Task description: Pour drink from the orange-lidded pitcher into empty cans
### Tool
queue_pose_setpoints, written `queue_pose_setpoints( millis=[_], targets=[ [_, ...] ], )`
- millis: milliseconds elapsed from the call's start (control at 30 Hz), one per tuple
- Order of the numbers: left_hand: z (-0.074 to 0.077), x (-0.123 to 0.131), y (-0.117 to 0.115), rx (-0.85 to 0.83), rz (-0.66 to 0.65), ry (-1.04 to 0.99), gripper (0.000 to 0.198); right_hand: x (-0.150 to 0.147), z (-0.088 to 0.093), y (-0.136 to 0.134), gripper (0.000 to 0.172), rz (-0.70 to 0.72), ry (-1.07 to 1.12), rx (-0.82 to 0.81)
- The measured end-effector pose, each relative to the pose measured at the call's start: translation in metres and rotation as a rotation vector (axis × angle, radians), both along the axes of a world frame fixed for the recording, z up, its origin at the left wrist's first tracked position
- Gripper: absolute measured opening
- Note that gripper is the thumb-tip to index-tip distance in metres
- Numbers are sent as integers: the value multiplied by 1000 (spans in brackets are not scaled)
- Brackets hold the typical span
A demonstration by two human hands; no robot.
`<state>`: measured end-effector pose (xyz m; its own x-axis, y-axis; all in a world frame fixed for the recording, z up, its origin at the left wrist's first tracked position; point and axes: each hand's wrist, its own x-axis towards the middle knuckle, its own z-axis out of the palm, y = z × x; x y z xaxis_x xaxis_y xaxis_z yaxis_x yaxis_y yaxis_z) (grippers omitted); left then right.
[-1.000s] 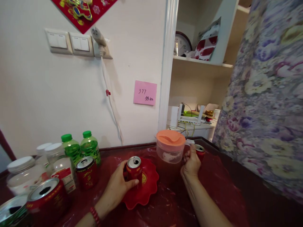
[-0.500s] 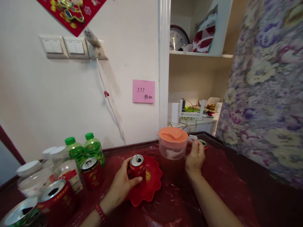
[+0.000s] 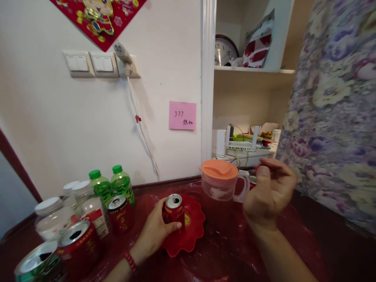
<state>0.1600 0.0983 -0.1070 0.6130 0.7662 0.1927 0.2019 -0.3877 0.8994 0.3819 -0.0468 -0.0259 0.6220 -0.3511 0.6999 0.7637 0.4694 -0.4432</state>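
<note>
My left hand (image 3: 155, 225) is wrapped round a small red drink can (image 3: 174, 209) with its tab opened. The can is upright at the left part of a red scalloped plate (image 3: 192, 239); whether its base touches the plate is hidden. My right hand (image 3: 268, 192) is raised to the right of a clear pitcher (image 3: 219, 188) with an orange lid. Its thumb stands apart from the loosely bent fingers, and I see nothing held. The pitcher's handle (image 3: 243, 187) is close beside it. Another can (image 3: 252, 179) shows only in part behind the right hand.
On the left stand red cans (image 3: 120, 217), a green can (image 3: 41, 264), green-capped bottles (image 3: 122, 186) and clear jars with white lids (image 3: 51, 219). A white cord (image 3: 143, 137) hangs down the wall. A router (image 3: 241, 147) sits on the shelf; a floral curtain (image 3: 326, 129) hangs at right.
My right hand has come away from the can behind the pitcher, moving up, right and nearer to me. My left hand keeps holding its can over the plate. The view has shifted slightly.
</note>
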Motion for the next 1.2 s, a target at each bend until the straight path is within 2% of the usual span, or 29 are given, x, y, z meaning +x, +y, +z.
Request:
queue_pose_setpoints(
  millis=[100, 200, 333, 433, 500, 633, 700, 800, 900, 1067, 1200],
  targets=[
    [2, -1, 0, -37, -22, 3, 80, -32, 5, 1, 20, 239, 0, -128],
    [11, -4, 5, -48, -26, -30, 83, -51, -4, 8, 20, 432, -12, -343],
    [43, -15, 9, -61, 95, -159, 90, -60, -19, 20, 19, 574, -56, -588],
    [75, -25, 0, -72, 191, -360, 79, -63, -29, 29, 21, 628, -73, -771],
    [95, -31, -13, -118, 238, -553, 69, -65, -36, 34, 33, 636, -94, -898],
    [127, -47, -39, -240, 272, -820, 52, -69, -53, 42, 74, 602, -124, -1195],
    [138, -57, -49, -250, 276, -911, 42, -72, -59, 45, 91, 587, -112, -1329],
    [150, -71, -58, -220, 280, -1028, 34, -77, -65, 51, 105, 582, -95, -1470],
    [156, -81, -64, -193, 264, -1100, 32, -81, -70, 58, 107, 583, -83, -1525],
    [162, -90, -69, -180, 245, -1147, 31, -84, -78, 68, 93, 617, -72, -1422],
    [166, -96, -72, -159, 255, -1166, 29, -86, -69, 72, 89, 596, -69, -1367]
  ],
)
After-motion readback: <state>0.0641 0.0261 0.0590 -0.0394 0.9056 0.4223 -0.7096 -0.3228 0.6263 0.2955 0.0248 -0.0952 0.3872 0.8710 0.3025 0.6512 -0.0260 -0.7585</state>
